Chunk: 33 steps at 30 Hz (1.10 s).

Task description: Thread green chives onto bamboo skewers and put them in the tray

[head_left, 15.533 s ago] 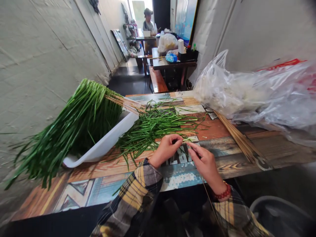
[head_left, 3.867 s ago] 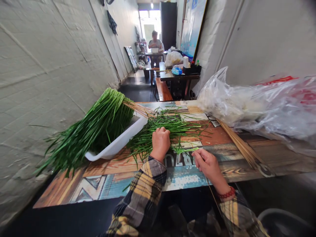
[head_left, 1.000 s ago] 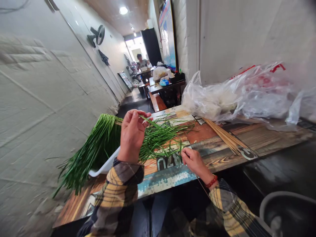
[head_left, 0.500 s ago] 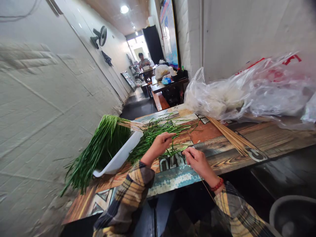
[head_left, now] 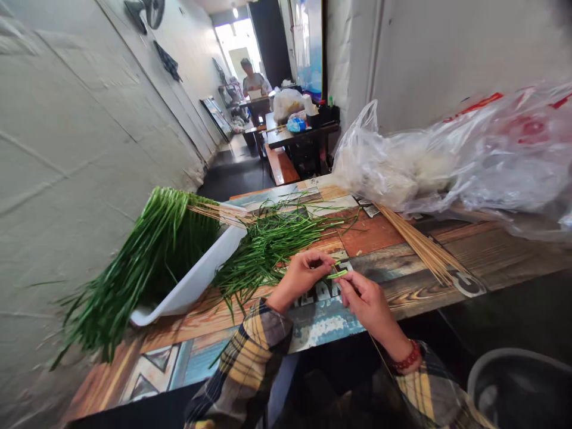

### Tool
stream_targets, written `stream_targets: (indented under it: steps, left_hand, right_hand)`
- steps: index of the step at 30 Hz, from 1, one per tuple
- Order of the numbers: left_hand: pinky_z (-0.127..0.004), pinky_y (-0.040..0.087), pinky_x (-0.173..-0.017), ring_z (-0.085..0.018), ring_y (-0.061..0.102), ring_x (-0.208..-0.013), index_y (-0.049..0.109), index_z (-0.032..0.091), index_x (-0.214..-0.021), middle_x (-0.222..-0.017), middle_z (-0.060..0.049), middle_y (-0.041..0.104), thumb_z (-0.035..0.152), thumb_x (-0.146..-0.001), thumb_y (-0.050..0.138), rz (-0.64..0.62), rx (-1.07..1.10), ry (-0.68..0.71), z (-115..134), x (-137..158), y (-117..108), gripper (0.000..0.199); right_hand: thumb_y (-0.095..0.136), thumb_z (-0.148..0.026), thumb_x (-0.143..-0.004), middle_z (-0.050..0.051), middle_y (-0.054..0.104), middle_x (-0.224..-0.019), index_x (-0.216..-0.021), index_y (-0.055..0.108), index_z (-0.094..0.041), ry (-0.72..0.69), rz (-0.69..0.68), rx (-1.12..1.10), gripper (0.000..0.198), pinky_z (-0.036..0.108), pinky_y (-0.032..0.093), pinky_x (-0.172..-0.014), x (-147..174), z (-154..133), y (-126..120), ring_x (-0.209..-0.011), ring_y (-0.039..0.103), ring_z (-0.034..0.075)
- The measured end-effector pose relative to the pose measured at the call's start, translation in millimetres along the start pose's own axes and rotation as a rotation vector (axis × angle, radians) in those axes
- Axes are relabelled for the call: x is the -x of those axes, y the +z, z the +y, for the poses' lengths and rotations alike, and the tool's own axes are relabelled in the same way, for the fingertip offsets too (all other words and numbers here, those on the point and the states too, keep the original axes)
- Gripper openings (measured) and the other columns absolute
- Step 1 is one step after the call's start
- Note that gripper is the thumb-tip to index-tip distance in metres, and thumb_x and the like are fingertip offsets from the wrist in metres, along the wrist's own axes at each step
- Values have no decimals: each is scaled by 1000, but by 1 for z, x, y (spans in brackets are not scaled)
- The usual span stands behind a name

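chives [head_left: 268, 244] right of tray [head_left: 196, 280], probably touching

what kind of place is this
Probably a small eatery during prep: dining tables and benches run down a narrow room, with skewered chives in a white tray and bamboo skewers on the table.

Both forearms reach forward in yellow-and-grey plaid sleeves, angled inward so the two hands meet low in front of the body. The left hand [head_left: 300, 279] is curled knuckles-up, its thumb and fingertips [head_left: 328, 263] pinched into a tight grip. The right hand [head_left: 367, 304], a red bead bracelet at its wrist, faces it with forefinger and thumb nipped together, the two grips almost touching.
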<state>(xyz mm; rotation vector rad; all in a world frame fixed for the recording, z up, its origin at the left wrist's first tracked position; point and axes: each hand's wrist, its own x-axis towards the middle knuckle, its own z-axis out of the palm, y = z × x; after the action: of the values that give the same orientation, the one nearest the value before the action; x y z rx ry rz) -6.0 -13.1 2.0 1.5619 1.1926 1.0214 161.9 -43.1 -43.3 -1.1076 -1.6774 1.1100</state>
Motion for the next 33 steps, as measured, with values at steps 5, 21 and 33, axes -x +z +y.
stream_targets:
  steps: [5, 21, 33]
  left_hand:
    - [-22, 44, -67, -12, 57, -70, 71, 12, -81, -76, -4, 66, 24, -75, 67, 11, -5, -5, -2, 1, -2, 15]
    - [-19, 39, -54, -8, 49, -59, 67, 11, -71, -63, 0, 57, 19, -74, 64, 19, 21, 61, -5, 4, 2, 8]
    - [-18, 36, -51, -7, 46, -58, 65, 11, -70, -62, 1, 54, 18, -72, 65, 53, 71, 46, -8, 4, 3, 7]
  right_hand:
    - [45, -36, -91, -5, 52, -54, -111, 55, -18, 56, 41, -48, 28, 21, 38, -45, 1, 3, 0, -44, 48, 11]
    - [49, -40, -91, -7, 47, -47, -119, 54, -16, 121, 44, -35, 38, 19, 34, -39, 6, 7, 1, -38, 41, 8]
    - [48, -41, -90, -7, 47, -46, -126, 54, -15, 135, -6, -35, 45, 19, 35, -38, 7, 6, 0, -36, 41, 8]
